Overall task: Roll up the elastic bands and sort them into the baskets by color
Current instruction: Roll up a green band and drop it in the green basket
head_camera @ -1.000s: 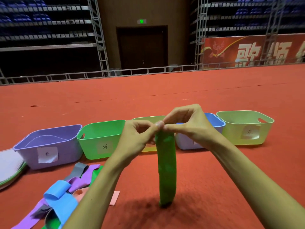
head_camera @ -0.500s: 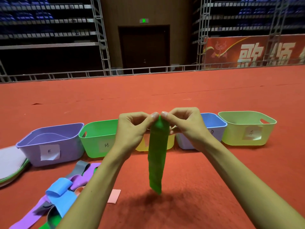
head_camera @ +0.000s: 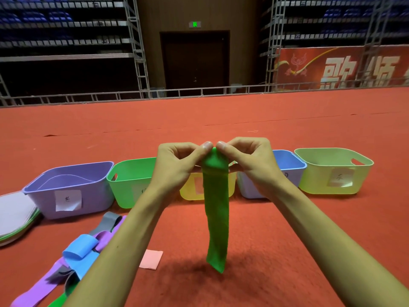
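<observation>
Green band (head_camera: pixel 217 209) hangs straight down, toward six o'clock, because the left hand (head_camera: pixel 177 167) and right hand (head_camera: pixel 250 162) both pinch its top end to roll it up, with the green basket (head_camera: pixel 130 180) at nine o'clock.

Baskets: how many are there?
5, in one row: purple basket far left, green basket, yellow basket partly behind the green elastic band, blue basket, pale green basket far right.
</observation>
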{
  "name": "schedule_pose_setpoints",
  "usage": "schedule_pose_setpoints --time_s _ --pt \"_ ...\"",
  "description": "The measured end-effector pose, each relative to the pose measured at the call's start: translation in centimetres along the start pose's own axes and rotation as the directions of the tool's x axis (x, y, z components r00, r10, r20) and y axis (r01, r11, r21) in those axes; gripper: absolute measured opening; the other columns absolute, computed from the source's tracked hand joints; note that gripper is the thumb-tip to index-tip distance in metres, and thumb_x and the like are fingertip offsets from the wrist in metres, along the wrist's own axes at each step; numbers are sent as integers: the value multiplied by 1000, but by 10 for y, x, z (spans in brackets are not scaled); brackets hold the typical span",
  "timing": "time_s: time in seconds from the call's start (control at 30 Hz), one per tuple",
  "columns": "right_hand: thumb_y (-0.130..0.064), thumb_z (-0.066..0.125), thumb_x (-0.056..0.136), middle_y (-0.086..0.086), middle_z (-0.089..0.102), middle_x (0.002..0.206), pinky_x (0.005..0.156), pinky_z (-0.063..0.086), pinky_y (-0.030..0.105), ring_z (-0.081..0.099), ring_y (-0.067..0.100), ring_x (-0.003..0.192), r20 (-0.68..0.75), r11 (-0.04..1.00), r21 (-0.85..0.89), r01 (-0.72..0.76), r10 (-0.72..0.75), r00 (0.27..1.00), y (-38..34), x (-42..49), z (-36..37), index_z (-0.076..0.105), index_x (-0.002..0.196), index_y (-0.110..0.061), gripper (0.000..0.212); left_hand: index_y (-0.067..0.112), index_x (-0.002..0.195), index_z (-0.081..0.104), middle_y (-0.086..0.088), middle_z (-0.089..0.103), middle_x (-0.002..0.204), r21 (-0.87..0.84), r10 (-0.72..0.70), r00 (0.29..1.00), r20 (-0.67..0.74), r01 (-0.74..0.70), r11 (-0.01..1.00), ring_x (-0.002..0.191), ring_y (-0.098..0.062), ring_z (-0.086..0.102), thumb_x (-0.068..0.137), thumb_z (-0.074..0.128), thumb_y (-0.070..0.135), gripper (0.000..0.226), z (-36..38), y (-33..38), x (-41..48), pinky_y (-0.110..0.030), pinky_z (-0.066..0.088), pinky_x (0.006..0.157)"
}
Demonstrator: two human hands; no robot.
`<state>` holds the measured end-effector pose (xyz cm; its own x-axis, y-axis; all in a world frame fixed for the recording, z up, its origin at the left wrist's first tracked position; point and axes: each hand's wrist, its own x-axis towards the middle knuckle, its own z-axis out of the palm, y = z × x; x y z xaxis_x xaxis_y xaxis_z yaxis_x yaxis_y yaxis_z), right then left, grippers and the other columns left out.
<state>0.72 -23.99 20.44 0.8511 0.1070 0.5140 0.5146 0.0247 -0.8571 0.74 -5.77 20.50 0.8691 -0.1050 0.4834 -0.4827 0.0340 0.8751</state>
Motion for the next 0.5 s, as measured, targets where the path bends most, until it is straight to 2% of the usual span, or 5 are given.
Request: schedule_pose_setpoints --time_s 0.1,0.2,0.3,0.4,0.5 --pt "-18 71 95 11 74 78 65 57 32 66 18 74 -10 1000 3 4 -4 1000 -1 0 0 73 88 6 26 -4 84 76 -21 77 85 -12 0 1000 19 0 1000 76 -24 72 92 71 21 27 -2 2 -1 -34 61 70" --pt "-18 70 96 10 73 77 64 57 30 65 17 74 -4 1000 4 4 -4 1000 -2 -1 2 73 87 5 24 -7 90 75 -24 77 90 -16 7 998 70 -6 1000 80 -27 72 83 76 25 33 -4 4 -2 -39 62 76" --pt "-20 69 97 9 72 75 63 57 30 65 18 73 2 1000 -4 5 -5 1000 -3 -1 3 74 84 1 25 -6 87 76 -23 77 88 3 12 998 62 -12 1000 79 -27 72 81 77 25 32 -4 5 -2 -44 60 79" --pt "-25 70 94 19 74 81 62 56 29 65 26 76 28 1000 31 1 -2 1000 -5 -2 5 75 83 -3 25 -5 85 75 -22 77 87 19 12 999 34 -12 1000 79 -28 72 84 76 27 32 -4 5 -1 -46 60 77" --pt "-23 73 91 21 74 83 62 57 30 65 25 77 35 999 45 4 -5 999 -6 -1 5 76 85 -4 20 -7 87 75 -23 77 87 10 16 1000 26 -16 1000 78 -28 72 86 75 27 34 -5 6 -1 -38 61 70"
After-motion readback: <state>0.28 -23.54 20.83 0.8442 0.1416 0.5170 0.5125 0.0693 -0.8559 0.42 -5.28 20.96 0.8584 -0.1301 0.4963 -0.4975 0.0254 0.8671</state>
